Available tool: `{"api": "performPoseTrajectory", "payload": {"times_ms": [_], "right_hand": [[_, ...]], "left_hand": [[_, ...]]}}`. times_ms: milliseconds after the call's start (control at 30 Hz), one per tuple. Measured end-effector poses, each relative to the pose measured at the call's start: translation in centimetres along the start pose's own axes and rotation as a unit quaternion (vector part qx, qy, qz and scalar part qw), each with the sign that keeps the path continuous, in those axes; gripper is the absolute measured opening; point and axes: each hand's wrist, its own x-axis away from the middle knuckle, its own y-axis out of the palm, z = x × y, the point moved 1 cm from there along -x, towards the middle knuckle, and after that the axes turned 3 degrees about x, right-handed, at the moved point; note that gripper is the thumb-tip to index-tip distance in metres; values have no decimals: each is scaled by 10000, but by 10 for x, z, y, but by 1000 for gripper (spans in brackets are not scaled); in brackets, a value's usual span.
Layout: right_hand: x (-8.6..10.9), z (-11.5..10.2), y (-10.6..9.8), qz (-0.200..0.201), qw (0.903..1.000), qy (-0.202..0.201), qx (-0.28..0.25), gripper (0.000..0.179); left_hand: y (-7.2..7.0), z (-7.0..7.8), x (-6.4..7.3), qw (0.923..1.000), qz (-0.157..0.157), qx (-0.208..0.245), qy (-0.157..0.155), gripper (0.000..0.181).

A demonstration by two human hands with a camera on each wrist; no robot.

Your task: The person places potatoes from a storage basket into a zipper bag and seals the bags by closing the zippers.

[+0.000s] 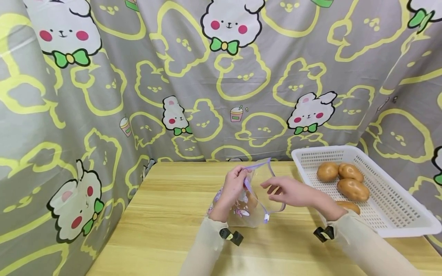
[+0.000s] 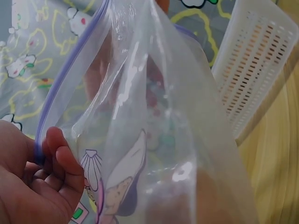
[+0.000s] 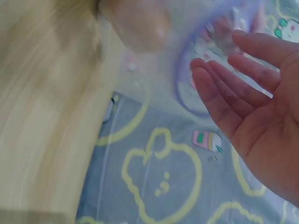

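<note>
A clear zip bag (image 1: 253, 221) with a purple rim and cartoon prints lies tilted on the table, its mouth spread toward the right. My left hand (image 1: 232, 188) grips the purple rim between thumb and curled fingers, also plain in the left wrist view. Through the plastic shows a brown potato (image 1: 253, 200) inside the bag. At the mouth, my right hand (image 1: 291, 190) holds nothing, its fingers loosely bent and pointing at the opening. The right wrist view shows its fingertips close to the blurred purple rim (image 3: 180, 79). A white zip slider (image 1: 266, 217) sits at the rim's lower corner.
On the right stands a white perforated basket (image 1: 411, 232) with several potatoes (image 1: 353, 189); my right forearm passes over its near left side. A patterned curtain (image 1: 207, 76) hangs behind the wooden table (image 1: 155, 230) and along both sides.
</note>
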Motion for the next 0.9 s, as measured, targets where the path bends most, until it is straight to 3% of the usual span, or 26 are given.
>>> {"api": "performPoseTrajectory", "payload": {"times_ms": [267,467,700,900], "right_hand": [[36,7,-37,758,9961,249,373,30],[73,21,-50,1151,9888,323,892,29],[114,47,-54,1458,9807,582,1168,32],[143,69,-52,1438,9795,751,1194,40]], "left_hand": [[-2,3,0,10000,65,45,-15,22],[-3,1,-1,10000,64,40,-34,22],[-6,-28,-16,9998,118,132,-96,22],[-7,-35,-17,9998,215,23,42,21]]}}
